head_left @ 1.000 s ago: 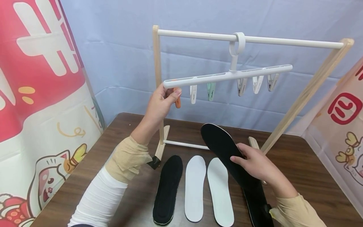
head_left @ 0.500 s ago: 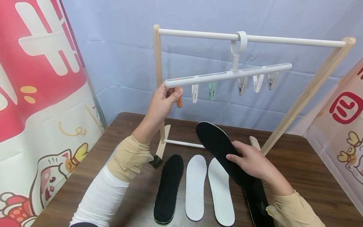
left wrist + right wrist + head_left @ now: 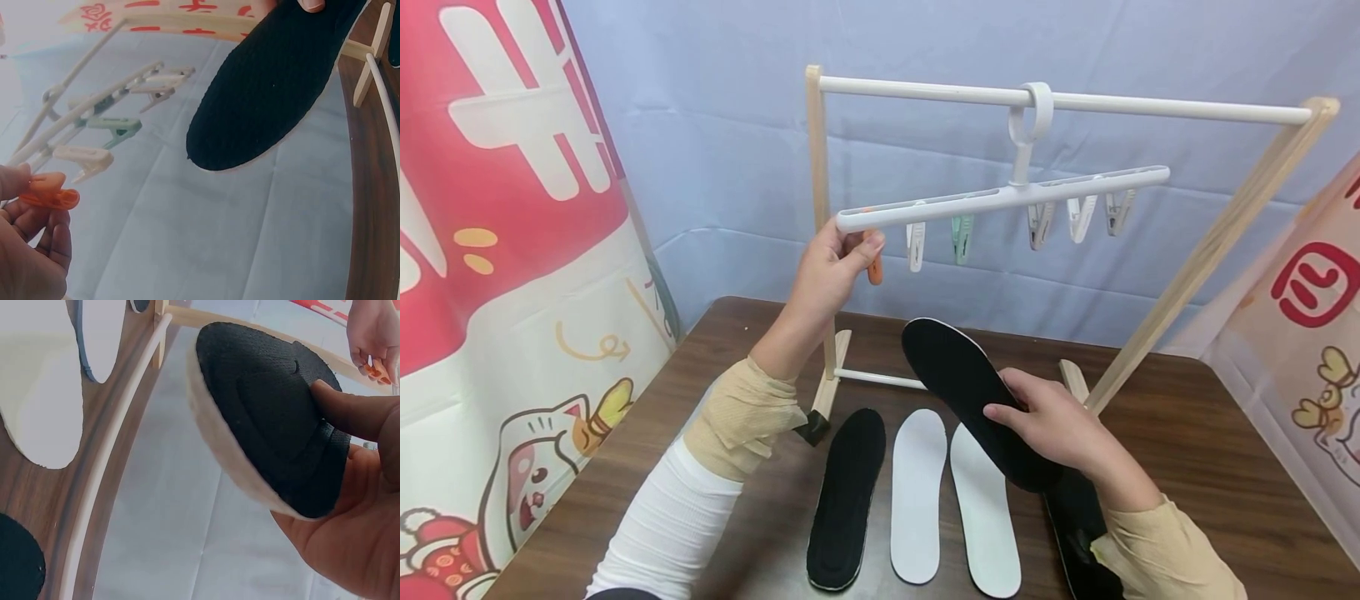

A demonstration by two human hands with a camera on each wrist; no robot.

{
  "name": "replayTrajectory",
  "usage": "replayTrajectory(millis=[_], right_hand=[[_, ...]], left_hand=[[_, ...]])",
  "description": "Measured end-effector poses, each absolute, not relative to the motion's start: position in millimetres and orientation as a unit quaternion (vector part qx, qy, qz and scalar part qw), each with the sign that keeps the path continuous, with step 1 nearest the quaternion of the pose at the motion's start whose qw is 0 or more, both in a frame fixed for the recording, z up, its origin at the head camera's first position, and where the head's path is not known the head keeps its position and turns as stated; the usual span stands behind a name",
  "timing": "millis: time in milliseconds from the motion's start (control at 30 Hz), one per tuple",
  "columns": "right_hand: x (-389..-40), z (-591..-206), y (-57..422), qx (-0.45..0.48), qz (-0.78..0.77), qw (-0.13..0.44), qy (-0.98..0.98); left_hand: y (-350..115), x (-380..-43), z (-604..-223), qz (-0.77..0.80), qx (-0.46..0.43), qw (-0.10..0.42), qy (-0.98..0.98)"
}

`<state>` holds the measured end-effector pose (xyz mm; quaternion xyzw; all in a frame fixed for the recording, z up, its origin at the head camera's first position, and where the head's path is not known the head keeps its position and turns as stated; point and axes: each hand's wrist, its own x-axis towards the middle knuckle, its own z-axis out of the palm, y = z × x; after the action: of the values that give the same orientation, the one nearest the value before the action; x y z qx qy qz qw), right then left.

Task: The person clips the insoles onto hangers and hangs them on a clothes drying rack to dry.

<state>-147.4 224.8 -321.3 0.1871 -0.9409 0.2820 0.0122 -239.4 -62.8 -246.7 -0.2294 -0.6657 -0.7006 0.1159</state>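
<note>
My left hand (image 3: 831,267) pinches an orange clothespin (image 3: 50,190) at the left end of a white clip hanger (image 3: 955,204), which tilts down toward that hand. My right hand (image 3: 1052,421) grips a black insole (image 3: 958,367), thumb on its black face, fingers behind. The insole is raised above the table and angled, its upper end toward the left hand but apart from the clothespin. White clothespins (image 3: 916,247) and a green clothespin (image 3: 962,239) hang along the hanger. On the table lie a black insole (image 3: 847,500) and two white insoles (image 3: 917,500) (image 3: 988,517).
The hanger's hook (image 3: 1033,125) loops over the top white bar (image 3: 925,90) of a wooden rack (image 3: 817,150) on the brown table (image 3: 730,333). Another black insole (image 3: 1075,517) lies partly under my right forearm. Blue cloth (image 3: 722,150) hangs behind the rack.
My right hand has moved left with the black insole, bringing its upper end nearer the left hand. The left hand keeps pinching the orange clothespin.
</note>
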Motion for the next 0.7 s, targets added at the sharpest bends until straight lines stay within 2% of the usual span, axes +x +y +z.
replayTrajectory(millis=[300,700], right_hand=[[-151,-319,214,0.191,0.3,0.033,-0.934],[-151,-317,203,0.184,0.323,0.034,-0.928]], left_hand=[[-62,-239,-247,-0.695,-0.232,0.12,-0.67],[-62,-238,-247,-0.699,-0.232,0.116,-0.667]])
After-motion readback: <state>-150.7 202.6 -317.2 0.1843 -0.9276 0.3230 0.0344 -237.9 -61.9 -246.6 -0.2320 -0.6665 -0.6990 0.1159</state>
